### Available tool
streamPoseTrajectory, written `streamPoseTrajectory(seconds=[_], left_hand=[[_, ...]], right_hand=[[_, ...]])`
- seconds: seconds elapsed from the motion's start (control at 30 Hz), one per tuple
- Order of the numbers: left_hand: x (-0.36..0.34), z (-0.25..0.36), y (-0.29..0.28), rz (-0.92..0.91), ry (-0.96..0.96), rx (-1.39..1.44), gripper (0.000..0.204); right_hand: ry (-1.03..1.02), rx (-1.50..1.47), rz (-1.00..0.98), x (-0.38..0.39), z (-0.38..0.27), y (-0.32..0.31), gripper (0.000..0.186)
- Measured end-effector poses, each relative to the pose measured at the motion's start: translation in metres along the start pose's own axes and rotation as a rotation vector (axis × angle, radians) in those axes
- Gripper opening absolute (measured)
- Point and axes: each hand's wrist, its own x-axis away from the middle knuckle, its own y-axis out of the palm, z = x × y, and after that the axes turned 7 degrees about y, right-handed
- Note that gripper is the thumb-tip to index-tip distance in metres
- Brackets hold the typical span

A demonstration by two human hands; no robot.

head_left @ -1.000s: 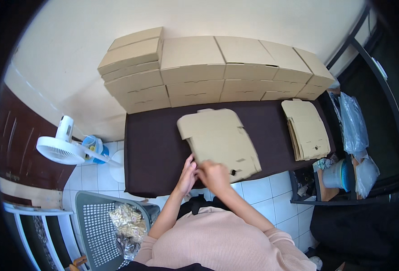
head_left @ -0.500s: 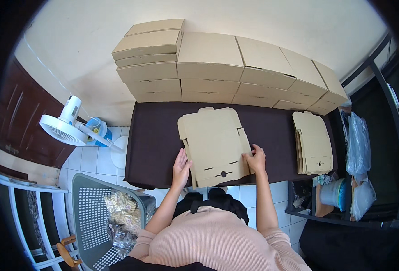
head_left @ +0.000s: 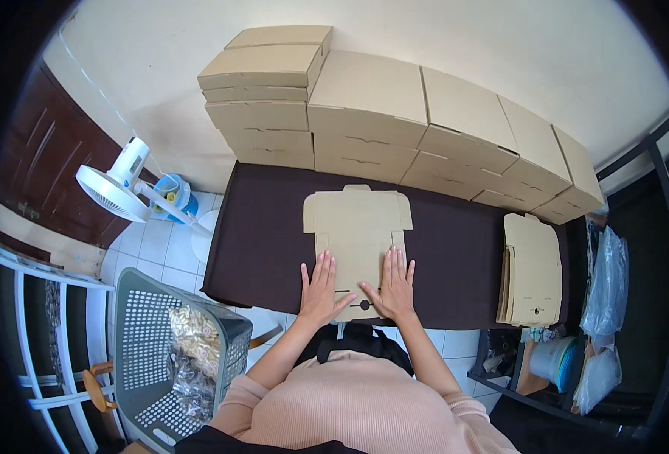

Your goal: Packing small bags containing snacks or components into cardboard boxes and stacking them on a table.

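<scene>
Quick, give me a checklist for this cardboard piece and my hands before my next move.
1. Cardboard piece lying flat on the dark-covered table: ok, it looks flat.
2. Left hand palm down across its left edge: ok.
3. Right hand palm down across its right edge: ok.
4. Round hole uncovered: ok, it shows between the hands.
5. Flat cardboard stack apart from the piece: ok, it sits at the table's right end.
6. Underside of the piece: cannot tell, hidden.
</scene>
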Motion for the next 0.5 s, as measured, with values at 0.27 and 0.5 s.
streamPoseTrajectory(seconds=[0.27, 0.5], left_hand=[[-0.015, -0.013, -0.013, 0.035, -0.063, 0.105, 0.089], [-0.033, -0.07, -0.047, 0.231, -0.325, 0.324, 0.093]], right_hand=[[0.019, -0.227, 0.102, -0.028, 0.009, -0.019, 0.088], [0.41, -0.037, 0.092, -0.079, 0.061, -0.055, 0.076]])
